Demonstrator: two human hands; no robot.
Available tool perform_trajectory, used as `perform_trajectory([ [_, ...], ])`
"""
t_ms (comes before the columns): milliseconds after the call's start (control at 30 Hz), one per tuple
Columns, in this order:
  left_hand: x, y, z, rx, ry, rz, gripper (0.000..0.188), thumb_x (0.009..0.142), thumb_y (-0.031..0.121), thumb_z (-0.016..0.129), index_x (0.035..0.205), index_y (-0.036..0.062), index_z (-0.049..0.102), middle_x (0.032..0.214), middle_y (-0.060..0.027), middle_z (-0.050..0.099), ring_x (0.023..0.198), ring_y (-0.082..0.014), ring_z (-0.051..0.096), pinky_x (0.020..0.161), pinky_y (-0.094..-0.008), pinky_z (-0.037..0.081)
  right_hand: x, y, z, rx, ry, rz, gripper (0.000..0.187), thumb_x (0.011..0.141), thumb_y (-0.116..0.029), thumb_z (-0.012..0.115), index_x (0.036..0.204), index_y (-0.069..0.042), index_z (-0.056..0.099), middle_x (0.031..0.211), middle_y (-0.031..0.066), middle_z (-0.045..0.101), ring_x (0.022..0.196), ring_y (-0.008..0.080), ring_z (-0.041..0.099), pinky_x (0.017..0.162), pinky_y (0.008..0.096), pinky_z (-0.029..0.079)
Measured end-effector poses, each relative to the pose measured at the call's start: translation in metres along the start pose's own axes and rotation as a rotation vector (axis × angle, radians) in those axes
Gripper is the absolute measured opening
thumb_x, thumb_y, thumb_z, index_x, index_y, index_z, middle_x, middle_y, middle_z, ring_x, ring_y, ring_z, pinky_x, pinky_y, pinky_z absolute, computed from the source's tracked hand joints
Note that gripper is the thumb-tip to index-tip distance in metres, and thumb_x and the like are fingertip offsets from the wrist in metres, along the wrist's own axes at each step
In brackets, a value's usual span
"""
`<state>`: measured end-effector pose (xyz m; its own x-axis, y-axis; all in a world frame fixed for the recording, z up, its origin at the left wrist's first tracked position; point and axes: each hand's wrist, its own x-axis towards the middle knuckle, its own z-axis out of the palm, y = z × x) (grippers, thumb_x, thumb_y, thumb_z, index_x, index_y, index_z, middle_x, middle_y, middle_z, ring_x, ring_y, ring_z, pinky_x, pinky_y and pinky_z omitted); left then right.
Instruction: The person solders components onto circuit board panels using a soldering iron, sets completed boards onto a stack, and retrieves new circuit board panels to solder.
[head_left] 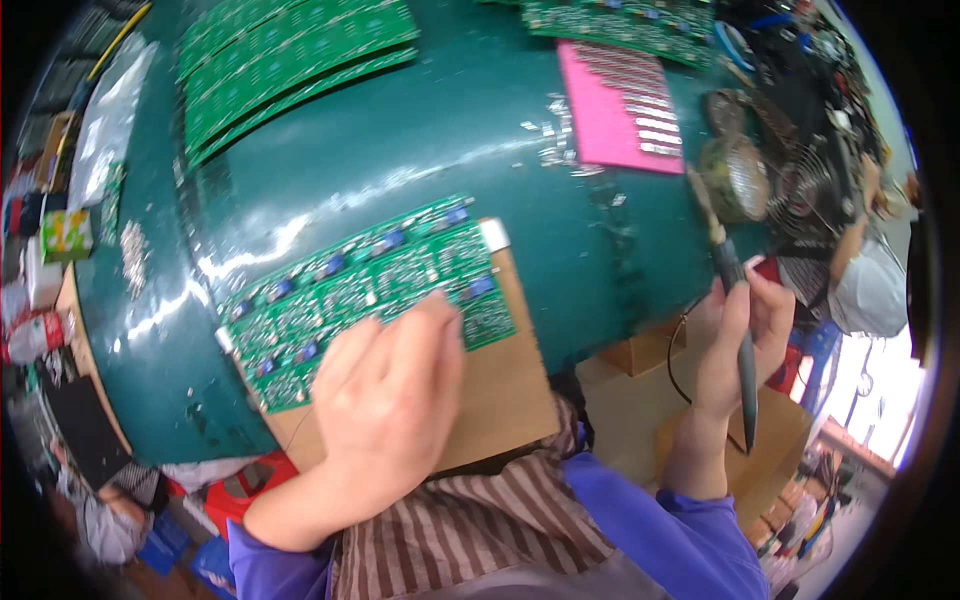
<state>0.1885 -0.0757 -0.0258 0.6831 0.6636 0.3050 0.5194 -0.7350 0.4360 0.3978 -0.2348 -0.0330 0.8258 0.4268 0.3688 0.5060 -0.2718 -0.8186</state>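
A green circuit board panel (360, 290) lies on a brown board (505, 390) at the near edge of the teal table (400, 150). My left hand (385, 400) rests palm-down on the panel's near side, fingers together and curled on a thin wire that I can barely make out. My right hand (735, 340) is off to the right, beyond the table edge, and grips a dark soldering iron (735, 300). The iron's tip points up toward a round metal stand (735, 170).
Stacks of green circuit boards (290, 60) lie at the far left, more at the far right (620, 20). A pink sheet (620, 105) holds small metal parts. A fan and tools (810, 180) crowd the right. Cardboard boxes (740, 440) stand below.
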Motion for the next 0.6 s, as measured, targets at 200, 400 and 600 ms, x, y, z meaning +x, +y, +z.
perform_trajectory([
  [200,0.002,-0.001,0.007,0.008,-0.016,-0.003,0.017,0.074,0.001,0.072,0.087,0.0069,0.063,0.067,-0.0043,0.061,0.053,-0.0202,0.055,0.051,-0.0325,0.043,-0.032,-0.033,0.021,0.332,-0.464,-0.05,0.019,0.081,0.002,0.063,0.098,0.003,0.054,0.079,0.0126,0.06,0.07,0.0182,0.057,0.064,0.0286,0.046],
  [400,0.002,-0.009,0.012,-0.03,0.023,-0.032,0.017,0.074,-0.001,0.072,0.086,0.0068,0.063,0.066,-0.0064,0.061,0.051,-0.0208,0.055,0.047,-0.033,0.042,-0.028,-0.036,0.036,0.321,-0.526,-0.031,0.017,0.077,0.002,0.066,0.092,0.004,0.058,0.073,0.0109,0.06,0.064,0.0176,0.057,0.06,0.0286,0.046],
  [600,0.002,-0.011,0.014,-0.083,0.027,-0.028,0.016,0.073,-0.002,0.071,0.087,0.0047,0.065,0.067,-0.0085,0.063,0.053,-0.0221,0.059,0.047,-0.0312,0.045,-0.023,-0.041,0.04,0.286,-0.558,-0.038,0.018,0.076,0.002,0.068,0.091,0.004,0.059,0.071,0.0104,0.06,0.062,0.0169,0.056,0.059,0.0284,0.045],
])
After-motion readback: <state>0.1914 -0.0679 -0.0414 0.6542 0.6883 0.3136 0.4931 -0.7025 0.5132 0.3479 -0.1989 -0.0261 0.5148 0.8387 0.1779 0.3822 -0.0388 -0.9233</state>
